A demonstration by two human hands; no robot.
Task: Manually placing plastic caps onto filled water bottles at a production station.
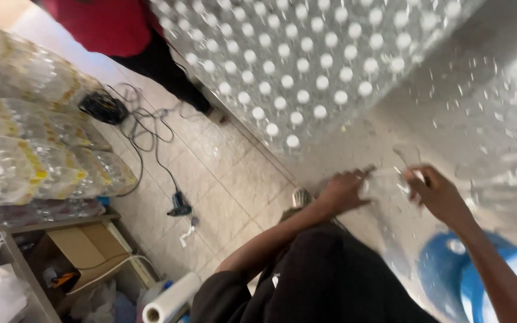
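My left hand (343, 190) and my right hand (440, 194) are both closed on a piece of clear plastic film (388, 182), which stretches between them at waist height. The film is see-through and blurred, so its edges are hard to make out. Behind my hands stands a large block of clear bottles with white caps (294, 66), wrapped in plastic. Two big blue water jugs (450, 272) sit below my right forearm.
Shrink-wrapped packs of bottles with yellow labels (25, 155) are stacked on a shelf at left. Black cables and a power tool (179, 206) lie on the tiled floor. A roll of film (172, 299) lies at the bottom. A person in red (112, 27) stands at the top.
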